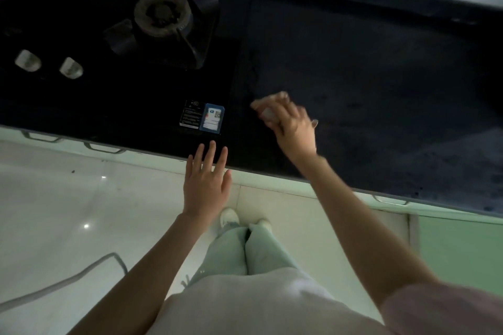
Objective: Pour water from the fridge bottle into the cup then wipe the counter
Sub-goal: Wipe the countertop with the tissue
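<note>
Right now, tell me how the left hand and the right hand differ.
The left hand is flat with fingers straight and spread; the right hand is curled, pinching something small and pale, too blurred to name. The left hand hovers at the counter front edge, holding nothing; the right hand reaches further in, over the dark counter beside the stove. Both are bare.

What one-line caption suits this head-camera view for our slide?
Right hand holding a small pale object over the dark stone counter beside the black gas hob; left hand open.
</note>
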The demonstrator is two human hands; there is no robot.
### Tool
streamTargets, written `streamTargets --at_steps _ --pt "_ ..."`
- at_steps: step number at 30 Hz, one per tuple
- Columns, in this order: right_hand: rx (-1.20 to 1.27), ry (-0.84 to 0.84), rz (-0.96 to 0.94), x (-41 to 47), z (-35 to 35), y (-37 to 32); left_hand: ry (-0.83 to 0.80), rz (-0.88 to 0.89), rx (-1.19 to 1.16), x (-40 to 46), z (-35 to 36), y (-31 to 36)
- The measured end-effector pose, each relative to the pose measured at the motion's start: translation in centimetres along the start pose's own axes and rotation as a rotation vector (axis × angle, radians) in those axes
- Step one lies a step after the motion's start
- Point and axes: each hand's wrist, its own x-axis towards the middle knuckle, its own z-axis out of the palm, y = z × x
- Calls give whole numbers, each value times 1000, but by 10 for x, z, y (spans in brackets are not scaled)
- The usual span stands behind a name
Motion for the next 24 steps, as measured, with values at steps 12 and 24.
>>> streamTargets --at_steps 12,24 --pt "-23 78 309 -28 -54 102 -31 -16 -50 0 -3 -1" --pt "12 158 136 -108 12 -40 -45 69 24 7 -16 -8"
